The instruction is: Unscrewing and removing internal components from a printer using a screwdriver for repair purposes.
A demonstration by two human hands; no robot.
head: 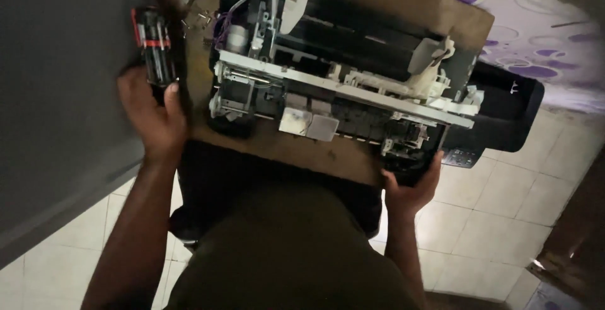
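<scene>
Landmark: the opened printer chassis (340, 77), its cover off, is sitting on a brown wooden board (328, 155) and is filling most of that board; all places below are given relative to it.
Board: it is lying under the chassis, with a bare strip showing along the chassis's near edge, toward the person.
Black housing: a second black device (507, 118) with a small button panel is sitting just beyond the chassis's right end, partly under the board's corner.
Floor: pale tiles (479, 234) are showing below and to the right of the chassis.
Left hand: the left hand (151, 118) is positioned just off the chassis's left end, fingers closing around a black cylindrical holder with red bands (154, 45), apparently a rack of screwdriver bits; the thumb is pressing on its lower end.
Right hand: the right hand (409, 187) is gripping the chassis's near right corner, fingers curling up over the black base edge.
Small parts: loose screws (200, 17) are lying near the chassis's far left corner, beside the holder.
</scene>
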